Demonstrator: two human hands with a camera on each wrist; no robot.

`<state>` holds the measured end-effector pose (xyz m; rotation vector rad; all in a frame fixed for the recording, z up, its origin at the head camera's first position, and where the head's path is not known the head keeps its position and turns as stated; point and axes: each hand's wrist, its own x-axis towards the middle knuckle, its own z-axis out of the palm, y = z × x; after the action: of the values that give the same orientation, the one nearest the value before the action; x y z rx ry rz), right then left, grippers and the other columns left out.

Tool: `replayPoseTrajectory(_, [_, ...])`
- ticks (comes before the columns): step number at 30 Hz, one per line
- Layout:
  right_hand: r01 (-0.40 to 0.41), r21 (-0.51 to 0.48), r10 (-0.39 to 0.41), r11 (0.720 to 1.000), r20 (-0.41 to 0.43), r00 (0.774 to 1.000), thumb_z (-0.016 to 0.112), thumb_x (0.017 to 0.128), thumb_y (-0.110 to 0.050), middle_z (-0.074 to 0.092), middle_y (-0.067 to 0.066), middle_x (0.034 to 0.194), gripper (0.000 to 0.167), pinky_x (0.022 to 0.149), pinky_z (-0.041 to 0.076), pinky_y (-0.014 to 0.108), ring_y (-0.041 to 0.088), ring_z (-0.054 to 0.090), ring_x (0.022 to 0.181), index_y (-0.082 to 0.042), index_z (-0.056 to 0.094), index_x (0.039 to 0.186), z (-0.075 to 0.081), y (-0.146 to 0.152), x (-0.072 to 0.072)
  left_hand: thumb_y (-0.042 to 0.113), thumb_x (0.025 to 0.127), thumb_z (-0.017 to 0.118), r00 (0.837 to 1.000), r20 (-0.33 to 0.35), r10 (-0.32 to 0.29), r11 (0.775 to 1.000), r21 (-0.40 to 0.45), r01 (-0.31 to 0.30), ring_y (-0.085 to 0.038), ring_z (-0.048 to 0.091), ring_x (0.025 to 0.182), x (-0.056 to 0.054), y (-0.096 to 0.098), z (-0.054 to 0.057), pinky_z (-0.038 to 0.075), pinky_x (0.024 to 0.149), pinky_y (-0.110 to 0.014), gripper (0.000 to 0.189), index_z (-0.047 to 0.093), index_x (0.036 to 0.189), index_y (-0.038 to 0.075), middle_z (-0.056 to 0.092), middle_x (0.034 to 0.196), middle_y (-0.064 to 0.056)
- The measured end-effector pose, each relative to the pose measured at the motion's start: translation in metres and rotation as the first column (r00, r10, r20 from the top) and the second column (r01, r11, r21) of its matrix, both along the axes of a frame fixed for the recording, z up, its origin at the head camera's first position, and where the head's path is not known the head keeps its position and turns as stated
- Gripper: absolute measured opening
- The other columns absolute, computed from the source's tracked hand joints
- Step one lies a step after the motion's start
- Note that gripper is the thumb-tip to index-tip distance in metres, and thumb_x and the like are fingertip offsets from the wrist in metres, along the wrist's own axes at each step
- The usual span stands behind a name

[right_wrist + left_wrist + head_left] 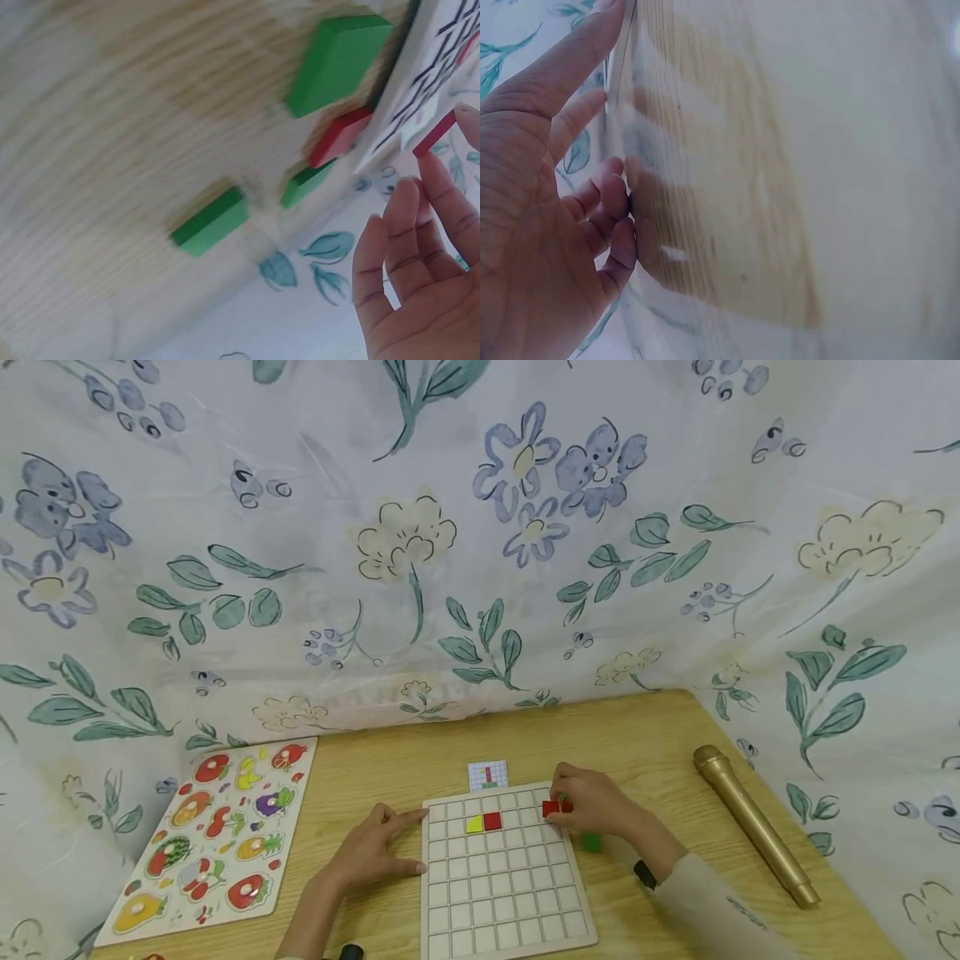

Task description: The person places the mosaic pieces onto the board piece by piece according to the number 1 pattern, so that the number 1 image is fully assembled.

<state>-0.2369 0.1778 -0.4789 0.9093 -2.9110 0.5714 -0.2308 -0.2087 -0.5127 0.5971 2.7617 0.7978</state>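
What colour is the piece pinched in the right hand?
Red. The piece shows best in the right wrist view, pinched by the right hand.

Bare table (345,785) left a passage between the fruit board (197,845) and the left hand (367,850). Just right of the grid board (508,887), a green block (592,842) obstructed the way and, farther right, the golden microphone (756,828).

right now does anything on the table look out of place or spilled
Only the gold microphone stands out, lying on the right side of the table: it seems unrelated to the grid board and fruit puzzle. I see nothing spilled.
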Motion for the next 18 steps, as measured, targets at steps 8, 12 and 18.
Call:
replayPoseTrajectory(8, [-0.024, 0.037, 0.023, 0.999, 0.042, 0.999, 0.079, 0.084, -0.032, 0.056, -0.004, 0.099, 0.022, 0.062, 0.042, 0.021, 0.002, 0.043, 0.066, -0.012, 0.071, 0.090, -0.001, -0.017, -0.003, 0.055, 0.071, 0.083, 1.000, -0.006, -0.013, 1.000, 0.003, 0.013, -0.013, 0.033, 0.071, 0.001, 0.000, 0.002, 0.030, 0.063, -0.027, 0.083, 0.053, 0.145, 0.030, 0.039, 0.098, -0.002])
replayPoseTrajectory(12, [-0.029, 0.058, 0.026, 0.998, 0.059, 0.998, 0.079, 0.083, -0.032, 0.055, -0.006, 0.100, 0.022, 0.066, 0.044, 0.022, 0.004, 0.046, 0.072, -0.013, 0.071, 0.091, -0.003, -0.025, -0.002, 0.055, 0.071, 0.084, 1.000, 0.002, -0.013, 1.000, 0.009, 0.013, -0.013, 0.033, 0.071, 0.001, 0.000, 0.002, 0.029, 0.063, -0.027, 0.084, 0.053, 0.145, 0.030, 0.038, 0.097, -0.002])
replayPoseTrajectory(18, [-0.078, 0.078, 0.074, 0.994, 0.052, 0.996, 0.078, 0.084, -0.035, 0.056, -0.006, 0.101, 0.024, 0.066, 0.043, 0.021, 0.003, 0.045, 0.071, -0.014, 0.072, 0.092, -0.004, -0.038, -0.002, 0.055, 0.071, 0.084, 1.000, -0.008, -0.012, 1.000, 0.009, 0.012, -0.013, 0.033, 0.071, 0.001, 0.000, 0.001, 0.029, 0.063, -0.027, 0.083, 0.053, 0.144, 0.031, 0.037, 0.097, -0.001])
